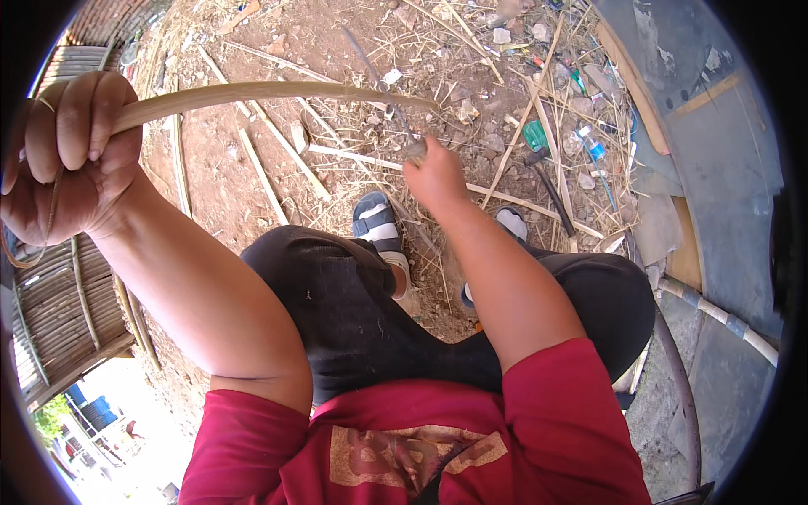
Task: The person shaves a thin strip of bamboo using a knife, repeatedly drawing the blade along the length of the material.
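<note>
Raised at the far left, my left hand (pixel 71 156) is wrapped round a long pale strip, seemingly split bamboo (pixel 227 94). The strip arches to the right, and its thin far end reaches past the middle of the view. A narrow curl of the same material hangs below my left fist. My right hand (pixel 436 175) is closed on the handle of a long, thin-bladed knife (pixel 374 71), which points up and left. In the view the blade crosses the strip near its far end; whether they touch I cannot tell. Part of the handle is hidden by my fingers.
Loose bamboo strips (pixel 282 151) lie scattered over the dirt ground. A hammer-like tool (pixel 551 189), a green plastic piece (pixel 534 135) and a bottle with a blue label (pixel 592 145) lie at right. Grey panels (pixel 715 168) stand at the right edge, a slatted wall (pixel 63 303) at left.
</note>
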A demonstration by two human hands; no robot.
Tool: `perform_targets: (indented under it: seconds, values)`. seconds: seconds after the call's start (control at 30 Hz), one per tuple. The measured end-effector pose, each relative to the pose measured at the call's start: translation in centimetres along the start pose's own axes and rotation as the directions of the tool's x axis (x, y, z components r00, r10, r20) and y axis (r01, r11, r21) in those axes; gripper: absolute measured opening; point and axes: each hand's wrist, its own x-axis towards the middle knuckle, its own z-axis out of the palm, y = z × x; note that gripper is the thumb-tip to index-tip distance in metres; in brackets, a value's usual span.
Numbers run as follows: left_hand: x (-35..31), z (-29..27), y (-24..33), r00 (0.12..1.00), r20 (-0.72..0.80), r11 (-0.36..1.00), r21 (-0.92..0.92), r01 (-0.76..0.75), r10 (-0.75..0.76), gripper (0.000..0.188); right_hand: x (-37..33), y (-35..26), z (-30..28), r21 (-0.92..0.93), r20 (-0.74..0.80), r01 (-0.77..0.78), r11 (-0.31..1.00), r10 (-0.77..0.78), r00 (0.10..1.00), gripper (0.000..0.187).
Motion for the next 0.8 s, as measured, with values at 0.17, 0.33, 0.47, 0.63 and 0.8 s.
perform_targets:
  seconds: [0.17, 0.33, 0.47, 0.63, 0.8]
  values:
    - [0.1, 0.2, 0.0, 0.997, -0.076, 0.998, 0.055, -0.009, 0.013, 0.026, 0.4, 2.4, 0.0, -0.008, 0.049, -0.083, 0.997, 0.083, 0.995, 0.044]
    - [0.7, 0.8, -0.1, 0.994, -0.110, 0.994, 0.113, -0.002, 0.015, 0.032, -1.1, -0.7, 1.4, 0.070, -0.047, -0.003, 0.998, 0.006, 0.999, 0.039]
    - [0.2, -0.3, 0.9, 0.987, -0.164, 0.997, 0.077, 0.010, 0.003, 0.031, 1.3, 3.4, 0.3, 0.031, 0.090, -0.147, 0.989, 0.144, 0.985, 0.037]
    - [1.1, 0.4, 0.3, 0.997, -0.081, 0.994, 0.105, 0.020, -0.012, 0.028, -0.4, -1.7, 0.4, 0.012, -0.054, 0.048, 0.999, -0.047, 0.997, 0.042]
    - [0.6, -0.2, 0.7, 0.994, -0.109, 0.999, 0.023, 0.022, -0.020, 0.032, 2.1, 6.2, 1.4, -0.084, 0.084, -0.133, 0.988, 0.140, 0.987, 0.042]
